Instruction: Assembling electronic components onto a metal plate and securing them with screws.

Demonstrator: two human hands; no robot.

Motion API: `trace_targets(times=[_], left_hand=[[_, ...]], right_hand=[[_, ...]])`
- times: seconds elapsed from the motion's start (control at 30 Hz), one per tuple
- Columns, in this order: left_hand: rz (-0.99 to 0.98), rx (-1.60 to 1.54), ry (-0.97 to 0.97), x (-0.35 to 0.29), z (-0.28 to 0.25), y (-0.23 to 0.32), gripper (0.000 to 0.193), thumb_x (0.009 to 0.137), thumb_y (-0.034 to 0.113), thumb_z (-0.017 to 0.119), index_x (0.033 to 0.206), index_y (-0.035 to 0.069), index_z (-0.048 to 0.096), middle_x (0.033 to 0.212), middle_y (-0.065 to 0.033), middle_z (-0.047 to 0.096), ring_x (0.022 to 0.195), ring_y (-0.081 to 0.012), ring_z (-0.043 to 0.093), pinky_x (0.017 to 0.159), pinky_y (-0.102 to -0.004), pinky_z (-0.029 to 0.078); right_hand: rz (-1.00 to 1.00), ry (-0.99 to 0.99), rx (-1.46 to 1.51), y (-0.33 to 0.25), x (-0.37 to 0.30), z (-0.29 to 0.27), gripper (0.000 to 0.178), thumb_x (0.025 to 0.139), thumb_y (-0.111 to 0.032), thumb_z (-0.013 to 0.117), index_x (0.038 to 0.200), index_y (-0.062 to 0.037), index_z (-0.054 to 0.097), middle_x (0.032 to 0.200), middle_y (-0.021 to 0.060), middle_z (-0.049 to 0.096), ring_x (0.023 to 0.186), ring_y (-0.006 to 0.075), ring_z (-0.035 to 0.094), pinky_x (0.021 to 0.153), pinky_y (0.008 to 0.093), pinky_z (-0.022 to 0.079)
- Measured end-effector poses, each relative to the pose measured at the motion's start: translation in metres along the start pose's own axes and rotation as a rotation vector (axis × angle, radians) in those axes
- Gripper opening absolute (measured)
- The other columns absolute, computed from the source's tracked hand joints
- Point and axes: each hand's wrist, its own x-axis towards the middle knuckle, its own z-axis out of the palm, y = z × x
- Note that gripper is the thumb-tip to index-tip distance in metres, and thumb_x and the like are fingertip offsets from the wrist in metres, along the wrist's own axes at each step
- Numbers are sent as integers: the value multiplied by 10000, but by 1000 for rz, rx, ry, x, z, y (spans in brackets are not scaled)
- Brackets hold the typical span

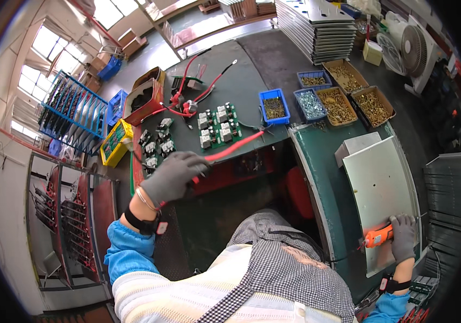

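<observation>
My left hand, in a grey glove, is closed around a thick red cable. The cable's far end sticks out past the front edge of the green table. My right hand, also gloved in grey, grips an orange power screwdriver. It lies low over a pale sheet-metal panel on the right bench. Ahead of the left hand sit green circuit boards with white relays, and more such parts stand to their left. Red cables with metal terminals lie farther back.
Small bins of screws and brass fittings stand at the back right, among them a blue bin and a cardboard box. Behind them rises a stack of metal panels. A yellow crate and a blue rack are at the left. A fan stands far right.
</observation>
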Motion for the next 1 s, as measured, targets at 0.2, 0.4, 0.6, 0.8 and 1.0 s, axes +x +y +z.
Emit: trace_targets(times=[0.2,0.4,0.6,0.8,1.0], left_hand=[[3,132,140,37,-14,-92,625,615,50,756,1221,100,616,1297,-66,589,1267,-297,504,1058,-427,419],[332,438,16,66,-38,-203,501,669,31,662,1161,124,653,1294,-44,595,1304,-292,484,1086,-419,408],[443,690,242,66,-25,-370,385,833,188,616,1189,43,624,1264,-134,610,1240,-373,530,1095,-535,387],[413,459,378,187,26,-435,375,864,204,642,1187,13,636,1190,-192,647,1088,-378,619,987,-500,470],[233,396,329,241,52,-376,372,854,214,639,1174,26,659,1129,-195,674,1014,-369,654,913,-472,510]], right_hand=[[281,-100,-217,-5,-11,8,581,805,-61,571,1374,-108,461,1385,118,491,1405,296,365,1195,466,223],[655,-14,-134,-61,-50,-34,678,777,45,516,1437,-98,449,1480,137,426,1419,323,340,1181,450,260],[844,130,-205,-151,-67,-62,383,809,-89,585,1188,-81,640,1152,171,643,1084,340,614,931,436,499],[975,276,-158,-245,-75,-52,310,751,-175,620,1047,-91,660,1141,97,633,1141,286,571,943,425,458],[1218,213,75,-327,-130,-38,399,799,-185,688,1183,-122,599,1224,78,594,1192,275,545,985,433,452]])
